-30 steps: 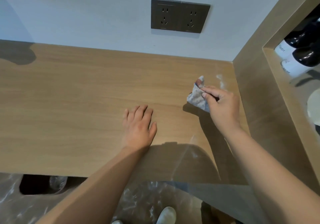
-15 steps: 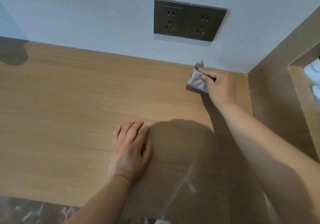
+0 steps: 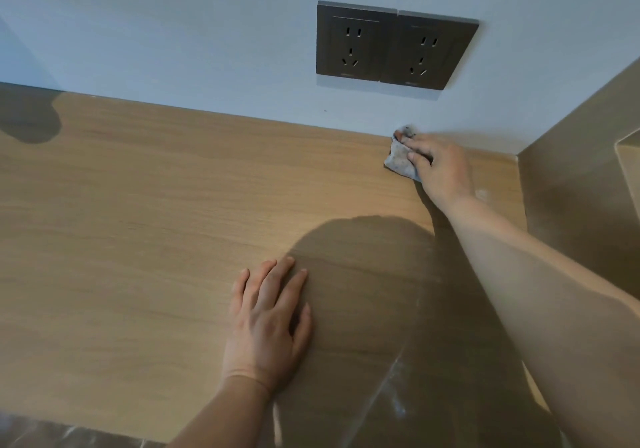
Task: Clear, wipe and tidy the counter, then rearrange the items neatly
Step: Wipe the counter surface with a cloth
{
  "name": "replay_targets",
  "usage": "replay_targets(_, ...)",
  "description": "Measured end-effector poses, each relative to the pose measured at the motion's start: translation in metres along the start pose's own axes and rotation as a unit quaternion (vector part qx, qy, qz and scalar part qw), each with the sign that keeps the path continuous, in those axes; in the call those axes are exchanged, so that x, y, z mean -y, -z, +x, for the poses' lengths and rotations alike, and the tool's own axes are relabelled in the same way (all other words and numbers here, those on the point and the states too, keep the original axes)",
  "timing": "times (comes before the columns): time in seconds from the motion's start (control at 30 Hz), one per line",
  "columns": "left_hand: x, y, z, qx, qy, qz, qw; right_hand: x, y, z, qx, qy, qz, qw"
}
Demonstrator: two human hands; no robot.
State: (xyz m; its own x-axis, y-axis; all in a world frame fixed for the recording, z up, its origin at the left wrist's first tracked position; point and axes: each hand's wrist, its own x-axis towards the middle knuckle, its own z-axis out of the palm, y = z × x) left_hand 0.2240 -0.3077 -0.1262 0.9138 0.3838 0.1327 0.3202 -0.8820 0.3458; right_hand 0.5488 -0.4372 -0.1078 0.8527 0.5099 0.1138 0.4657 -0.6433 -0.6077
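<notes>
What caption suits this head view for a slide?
Right hand holds a cloth against the counter's back edge; left hand rests flat.

Wall [image 3: 173, 32] behind counter [image 3: 138, 222], side panel [image 3: 571, 188] at right

Right hand [image 3: 441, 170] and cloth [image 3: 399, 159] — now farther back, at the rear of the counter [image 3: 173, 205], against the wall [image 3: 207, 49].

Cloth [image 3: 401, 158] on counter [image 3: 156, 205] (back right); sockets [image 3: 394, 45] above.
</notes>
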Motion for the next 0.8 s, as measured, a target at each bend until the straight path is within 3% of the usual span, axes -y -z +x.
replay_targets(0.8, -0.001, 0.000, -0.001, -0.004, 0.003, 0.005, 1.000, 0.034, -0.014, -0.208, -0.054, -0.035, 0.084, 0.994)
